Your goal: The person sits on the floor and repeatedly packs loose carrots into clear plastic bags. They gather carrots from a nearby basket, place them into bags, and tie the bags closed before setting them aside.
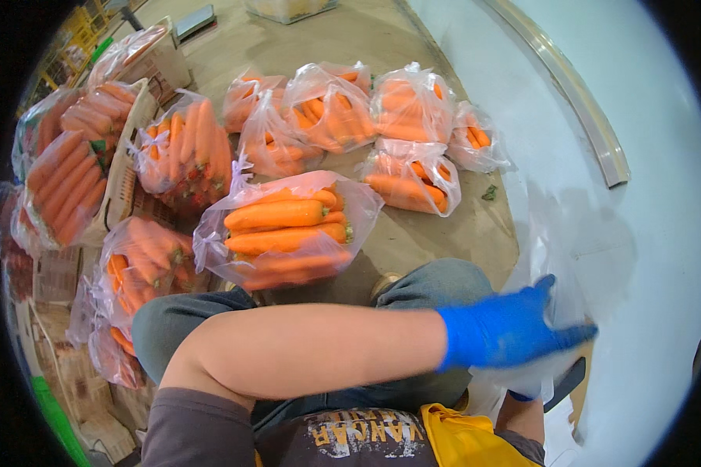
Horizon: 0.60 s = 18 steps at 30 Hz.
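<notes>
My left hand, in a blue glove, reaches across my lap to the right, thumb and fingers spread against a clear plastic bag; motion blurs it. My right hand is mostly hidden below it behind thin plastic, with only a blue glove edge showing, so its grip is unclear. In front of my knees lies a large tied bag of carrots. Beyond it on the floor stand several clear bags of carrots, and another carrot bag is nearer.
Left, a plastic crate holds bagged carrots; more carrot bags lie beside my left knee. A scale and a container are farther off. Right, a pale surface bears a curved-looking metal strip. A leaf lies on the floor.
</notes>
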### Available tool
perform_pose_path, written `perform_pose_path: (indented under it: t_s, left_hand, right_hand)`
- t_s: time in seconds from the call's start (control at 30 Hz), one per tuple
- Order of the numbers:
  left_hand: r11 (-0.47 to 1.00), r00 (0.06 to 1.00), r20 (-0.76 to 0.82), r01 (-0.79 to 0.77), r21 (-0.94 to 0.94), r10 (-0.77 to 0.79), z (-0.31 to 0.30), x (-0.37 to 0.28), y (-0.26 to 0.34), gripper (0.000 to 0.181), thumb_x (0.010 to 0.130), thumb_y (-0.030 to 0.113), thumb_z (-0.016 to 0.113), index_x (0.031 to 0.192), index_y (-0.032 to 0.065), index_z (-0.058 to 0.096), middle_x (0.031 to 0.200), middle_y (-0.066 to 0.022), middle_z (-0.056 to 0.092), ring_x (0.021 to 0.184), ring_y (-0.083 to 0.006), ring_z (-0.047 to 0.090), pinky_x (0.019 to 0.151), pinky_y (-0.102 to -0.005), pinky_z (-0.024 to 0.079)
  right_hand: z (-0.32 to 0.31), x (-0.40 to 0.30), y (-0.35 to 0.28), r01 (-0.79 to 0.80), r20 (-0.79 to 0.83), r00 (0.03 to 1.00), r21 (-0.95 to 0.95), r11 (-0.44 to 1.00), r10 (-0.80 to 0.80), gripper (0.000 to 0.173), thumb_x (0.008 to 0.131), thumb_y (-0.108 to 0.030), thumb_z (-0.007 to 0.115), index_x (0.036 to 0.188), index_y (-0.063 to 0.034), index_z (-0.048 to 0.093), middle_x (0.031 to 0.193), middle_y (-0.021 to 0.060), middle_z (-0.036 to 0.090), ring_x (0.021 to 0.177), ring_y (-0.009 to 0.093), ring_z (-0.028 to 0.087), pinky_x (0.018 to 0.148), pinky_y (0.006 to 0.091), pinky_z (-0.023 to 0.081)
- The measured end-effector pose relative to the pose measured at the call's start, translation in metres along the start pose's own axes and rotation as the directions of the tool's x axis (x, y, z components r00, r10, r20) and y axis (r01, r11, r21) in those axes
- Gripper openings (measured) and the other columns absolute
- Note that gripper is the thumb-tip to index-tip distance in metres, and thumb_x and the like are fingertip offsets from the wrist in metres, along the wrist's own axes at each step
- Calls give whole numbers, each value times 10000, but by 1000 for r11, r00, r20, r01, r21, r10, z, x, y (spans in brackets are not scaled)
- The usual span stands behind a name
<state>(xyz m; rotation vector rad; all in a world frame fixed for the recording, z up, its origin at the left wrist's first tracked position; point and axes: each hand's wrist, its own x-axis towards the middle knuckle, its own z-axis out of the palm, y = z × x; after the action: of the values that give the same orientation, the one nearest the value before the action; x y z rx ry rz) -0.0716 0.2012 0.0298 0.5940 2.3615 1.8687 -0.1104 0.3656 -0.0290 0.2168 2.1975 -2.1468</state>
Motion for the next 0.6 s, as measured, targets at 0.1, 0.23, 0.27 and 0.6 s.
perform_pose_path:
  t_s: [0.1,0.23,0.27,0.6]
  left_hand:
    - [911,920,-111,344,-229,-375,20,-10,25,568,725,286,566,1148,-27,353,995,-247,505,948,-348,506,813,-351,409]
    - [850,907,-2,393,-351,-421,18,0,8,586,779,331,509,1157,-77,325,1037,-273,486,982,-351,490,826,-348,401]
    - [824,897,-16,398,-403,-442,18,1,8,589,784,343,502,1153,-82,327,1045,-271,484,978,-348,493,824,-350,401]
    - [830,896,-45,390,-399,-443,39,-4,-4,331,761,133,473,1046,-30,433,976,-228,527,887,-352,523,756,-358,418]
  right_hand:
    - [8,-9,-5,-196,-57,974,268,943,219,500,750,-261,587,1147,-23,397,1072,146,495,942,240,502,826,296,406]
    - [-22,-2,13,231,166,963,-115,966,-211,503,770,-301,557,1156,-17,402,1098,152,483,975,246,490,840,305,400]
    - [-22,-2,17,303,199,943,-180,936,-267,490,774,-296,551,1152,-18,407,1097,150,484,973,244,491,837,304,402]
    - [-8,-23,-13,580,307,810,-548,603,-500,369,815,-239,494,1111,-23,458,1088,133,491,950,227,498,802,300,417]
